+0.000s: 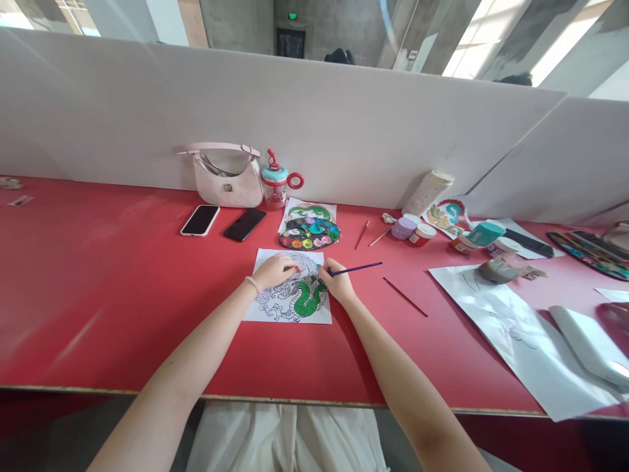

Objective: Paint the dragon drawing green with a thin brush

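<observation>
A line drawing of a dragon on white paper point(275, 308), partly painted green, lies on the red table point(98, 295). My left hand point(276, 270) rests on the paper's upper part with fingers curled and pressed down on it. My right hand point(337, 280) is closed round a thin blue paintbrush point(361, 267), whose tip is down at the drawing and whose handle points right. A round paint palette point(309, 234) with several colours sits just beyond the paper, lying on another coloured dragon sheet point(309, 211).
Two phones point(200, 219) point(244, 224), a pink handbag point(227, 176) and a small bottle point(275, 185) stand by the white partition. Loose brushes point(405, 297), paint pots point(413, 231), a second palette point(590, 252) and large white sheets point(515, 328) lie to the right.
</observation>
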Demonstrator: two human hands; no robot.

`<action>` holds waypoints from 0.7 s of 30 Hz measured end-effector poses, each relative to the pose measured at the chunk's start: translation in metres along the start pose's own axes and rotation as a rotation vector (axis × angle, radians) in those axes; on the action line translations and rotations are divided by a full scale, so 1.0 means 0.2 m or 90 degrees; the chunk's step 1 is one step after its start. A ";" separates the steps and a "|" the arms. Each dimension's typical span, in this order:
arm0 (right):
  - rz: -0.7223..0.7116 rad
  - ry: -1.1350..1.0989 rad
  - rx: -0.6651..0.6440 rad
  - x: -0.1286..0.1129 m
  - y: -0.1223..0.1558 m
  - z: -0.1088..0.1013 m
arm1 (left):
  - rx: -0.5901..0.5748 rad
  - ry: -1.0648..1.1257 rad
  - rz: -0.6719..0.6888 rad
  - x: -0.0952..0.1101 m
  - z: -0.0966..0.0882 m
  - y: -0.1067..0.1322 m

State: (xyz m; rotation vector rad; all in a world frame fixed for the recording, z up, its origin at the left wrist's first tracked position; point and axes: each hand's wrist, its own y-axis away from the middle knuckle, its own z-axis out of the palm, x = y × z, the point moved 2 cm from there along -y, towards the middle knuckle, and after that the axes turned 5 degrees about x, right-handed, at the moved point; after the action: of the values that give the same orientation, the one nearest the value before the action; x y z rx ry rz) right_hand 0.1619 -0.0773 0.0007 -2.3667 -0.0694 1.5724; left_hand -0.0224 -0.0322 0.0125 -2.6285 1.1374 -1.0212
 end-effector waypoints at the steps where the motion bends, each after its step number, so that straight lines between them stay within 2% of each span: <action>1: -0.001 -0.002 -0.003 0.00 0.00 0.00 | 0.000 0.001 -0.001 0.00 0.00 0.00; 21: 0.009 -0.013 -0.008 0.00 0.00 0.00 | 0.002 0.004 -0.007 0.00 0.00 0.00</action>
State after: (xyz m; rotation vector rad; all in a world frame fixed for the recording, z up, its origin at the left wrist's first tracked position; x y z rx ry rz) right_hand 0.1617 -0.0774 0.0004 -2.3659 -0.0663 1.6076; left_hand -0.0222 -0.0321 0.0132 -2.6342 1.1221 -1.0325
